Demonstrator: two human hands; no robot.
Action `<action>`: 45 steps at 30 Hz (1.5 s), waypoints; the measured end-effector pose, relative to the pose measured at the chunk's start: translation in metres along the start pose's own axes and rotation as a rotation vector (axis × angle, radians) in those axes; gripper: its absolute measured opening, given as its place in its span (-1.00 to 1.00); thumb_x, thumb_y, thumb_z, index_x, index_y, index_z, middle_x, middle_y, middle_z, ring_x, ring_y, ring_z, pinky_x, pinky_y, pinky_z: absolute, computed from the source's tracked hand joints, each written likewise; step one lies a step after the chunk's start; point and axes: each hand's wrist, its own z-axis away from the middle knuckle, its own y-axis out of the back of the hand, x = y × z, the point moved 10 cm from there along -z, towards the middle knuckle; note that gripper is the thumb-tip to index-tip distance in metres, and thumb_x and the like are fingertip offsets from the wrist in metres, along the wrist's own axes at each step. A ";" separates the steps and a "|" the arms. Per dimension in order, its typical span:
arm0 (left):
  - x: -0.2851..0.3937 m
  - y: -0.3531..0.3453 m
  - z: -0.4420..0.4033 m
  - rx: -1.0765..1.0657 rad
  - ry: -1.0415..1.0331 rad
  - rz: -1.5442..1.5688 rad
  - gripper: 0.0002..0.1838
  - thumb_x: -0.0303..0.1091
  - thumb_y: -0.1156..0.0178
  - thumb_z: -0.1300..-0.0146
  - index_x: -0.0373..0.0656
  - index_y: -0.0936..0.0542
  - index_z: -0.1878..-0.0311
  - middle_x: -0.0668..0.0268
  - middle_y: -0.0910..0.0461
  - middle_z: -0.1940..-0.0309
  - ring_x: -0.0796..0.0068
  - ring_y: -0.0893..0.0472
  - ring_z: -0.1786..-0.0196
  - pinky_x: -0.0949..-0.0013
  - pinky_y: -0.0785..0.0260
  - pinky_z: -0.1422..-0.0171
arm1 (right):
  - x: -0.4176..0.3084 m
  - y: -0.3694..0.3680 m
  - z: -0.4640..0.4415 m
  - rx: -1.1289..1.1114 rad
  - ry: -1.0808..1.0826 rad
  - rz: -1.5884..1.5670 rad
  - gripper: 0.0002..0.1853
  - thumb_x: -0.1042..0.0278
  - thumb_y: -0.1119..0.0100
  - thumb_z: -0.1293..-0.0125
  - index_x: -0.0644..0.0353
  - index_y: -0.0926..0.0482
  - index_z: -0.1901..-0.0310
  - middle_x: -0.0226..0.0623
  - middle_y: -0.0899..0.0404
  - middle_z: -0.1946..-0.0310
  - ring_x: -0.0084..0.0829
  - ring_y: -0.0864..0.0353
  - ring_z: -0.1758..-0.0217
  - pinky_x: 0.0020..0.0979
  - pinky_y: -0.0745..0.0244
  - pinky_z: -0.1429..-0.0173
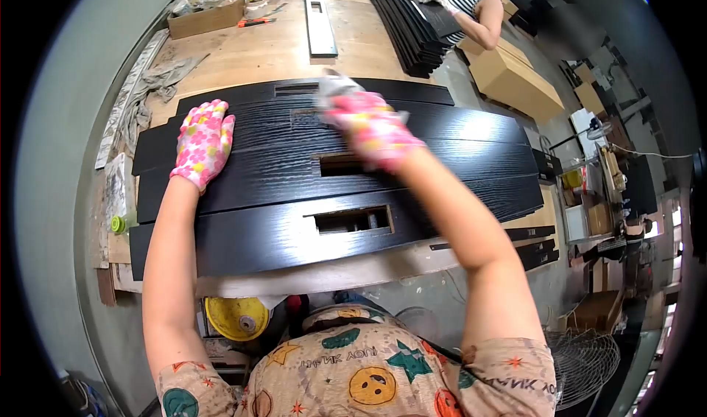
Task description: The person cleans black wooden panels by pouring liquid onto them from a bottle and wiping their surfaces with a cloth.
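Observation:
Several long black boards [258,174] with rectangular cutouts lie side by side across the table. My left hand [203,143], in a pink flowered glove, rests flat on the boards at their left part, fingers stretched out and nothing held. Over the upper middle of the boards is my right hand [372,128], gloved alike and blurred by motion. Its fingers are closed round a greyish-white cloth [337,85], also blurred, near the cutouts of the upper boards.
A white board [318,19] lies at the table's back. Beyond it at the left stands a cardboard box [206,19] of items. A co-worker [479,8] handles stacked black boards [405,34] at the back right. A yellow bucket [237,318] sits below the front edge.

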 end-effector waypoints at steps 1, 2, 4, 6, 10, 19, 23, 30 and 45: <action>-0.002 -0.003 -0.002 0.002 -0.002 0.006 -0.63 -0.15 -0.02 -0.40 -0.13 -0.53 -0.14 0.17 -0.51 -0.19 0.13 -0.41 -0.31 0.15 -0.19 -0.42 | 0.034 0.025 0.034 0.165 0.016 -0.027 -0.56 0.61 -0.11 0.01 0.11 -0.54 0.02 -0.11 -0.57 0.24 -0.05 -0.58 0.17 -0.11 -0.54 0.09; -0.002 -0.004 -0.003 0.014 -0.022 0.015 -0.64 -0.17 -0.02 -0.41 -0.13 -0.53 -0.15 0.17 -0.51 -0.19 0.14 -0.40 -0.32 0.16 -0.16 -0.44 | 0.076 0.022 0.054 0.039 -0.141 -0.094 -0.56 0.69 -0.08 0.05 0.15 -0.56 0.06 -0.10 -0.57 0.29 -0.05 -0.59 0.25 -0.14 -0.55 0.19; 0.001 -0.003 0.000 0.021 -0.043 0.030 -0.66 -0.20 -0.04 -0.41 -0.13 -0.54 -0.14 0.17 -0.53 -0.18 0.16 -0.40 -0.32 0.17 -0.13 -0.46 | 0.171 0.023 0.132 0.022 -0.513 0.008 -0.61 0.65 -0.02 -0.04 0.15 -0.57 0.06 -0.09 -0.59 0.15 -0.06 -0.60 0.16 -0.15 -0.55 0.17; 0.000 -0.002 -0.001 0.015 -0.033 0.034 -0.66 -0.21 -0.04 -0.41 -0.13 -0.54 -0.14 0.18 -0.53 -0.18 0.16 -0.40 -0.32 0.17 -0.13 -0.46 | 0.243 0.046 0.210 0.036 -0.905 0.217 -0.60 0.56 -0.12 0.00 0.16 -0.59 0.04 -0.08 -0.61 0.11 -0.03 -0.61 0.06 -0.15 -0.52 -0.04; 0.004 -0.002 -0.004 -0.015 -0.038 0.027 -0.66 -0.20 -0.02 -0.41 -0.14 -0.54 -0.12 0.18 -0.52 -0.18 0.17 -0.41 -0.31 0.18 -0.14 -0.46 | 0.214 0.011 0.161 -0.295 -1.009 -0.066 -0.78 0.48 -0.10 -0.13 0.22 -0.62 0.17 -0.04 -0.63 0.15 -0.07 -0.64 0.16 -0.10 -0.56 0.10; -0.004 -0.009 -0.004 -0.021 -0.065 0.026 -0.64 -0.15 0.03 -0.43 -0.12 -0.54 -0.12 0.19 -0.51 -0.20 0.17 -0.42 -0.30 0.20 -0.17 -0.44 | 0.250 0.039 0.238 -0.324 -1.246 -0.027 -0.78 0.41 0.00 -0.19 0.23 -0.61 0.21 -0.02 -0.65 0.25 -0.15 -0.69 0.18 -0.15 -0.57 0.06; -0.006 -0.012 -0.005 -0.002 -0.078 0.021 -0.64 -0.13 0.03 -0.43 -0.11 -0.54 -0.12 0.23 -0.52 -0.18 0.15 -0.45 -0.25 0.18 -0.22 -0.38 | 0.107 0.037 0.157 -0.180 -0.790 -0.109 -0.65 0.55 0.00 -0.20 0.18 -0.54 -0.03 -0.09 -0.57 0.17 -0.17 -0.59 0.28 -0.25 -0.58 0.15; -0.004 -0.008 -0.004 -0.025 -0.044 0.049 -0.62 -0.10 0.03 -0.43 -0.10 -0.54 -0.13 0.21 -0.52 -0.18 0.14 -0.45 -0.25 0.19 -0.25 -0.35 | 0.051 0.077 0.204 0.038 -0.743 -0.031 -0.62 0.56 -0.02 -0.15 0.18 -0.55 -0.03 -0.08 -0.57 0.07 -0.09 -0.53 0.07 -0.15 -0.43 -0.05; -0.003 -0.006 -0.004 0.014 -0.055 0.047 -0.60 -0.07 0.04 -0.42 -0.10 -0.56 -0.11 0.22 -0.56 -0.13 0.19 -0.46 -0.25 0.21 -0.25 -0.37 | 0.023 0.091 0.245 0.209 -0.696 0.112 -0.41 0.69 0.01 0.06 0.32 -0.51 -0.14 0.06 -0.55 -0.02 -0.01 -0.54 -0.04 -0.16 -0.41 -0.20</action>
